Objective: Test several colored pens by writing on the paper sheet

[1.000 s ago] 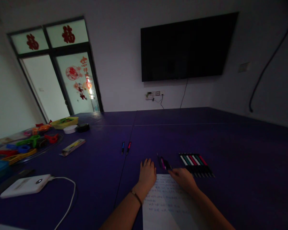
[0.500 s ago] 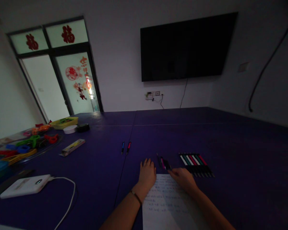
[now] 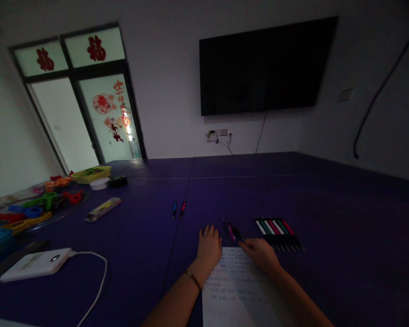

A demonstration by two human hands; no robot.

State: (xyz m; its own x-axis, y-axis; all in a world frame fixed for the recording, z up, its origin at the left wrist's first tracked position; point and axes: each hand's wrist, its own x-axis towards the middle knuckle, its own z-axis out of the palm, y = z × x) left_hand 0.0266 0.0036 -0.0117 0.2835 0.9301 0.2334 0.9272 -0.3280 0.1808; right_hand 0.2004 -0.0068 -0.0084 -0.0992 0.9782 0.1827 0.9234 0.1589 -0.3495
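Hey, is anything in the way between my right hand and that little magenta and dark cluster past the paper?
Nothing visible is. Your right hand is right by the near end of the cluster; whether they touch is unclear. Your left hand lies off to the left, outside that gap.

Faces a pale wall (image 3: 170, 91) beyond the far edge of the purple surface (image 3: 259, 190), with a black screen (image 3: 267, 68) mounted above wall sockets (image 3: 223, 132); shows, past the far left corner, a dark-framed door (image 3: 100, 131) with red decorations (image 3: 102, 103) on pale glass (image 3: 92, 88); dimly lit, with a dark cable (image 3: 375, 99) beyond the far right corner
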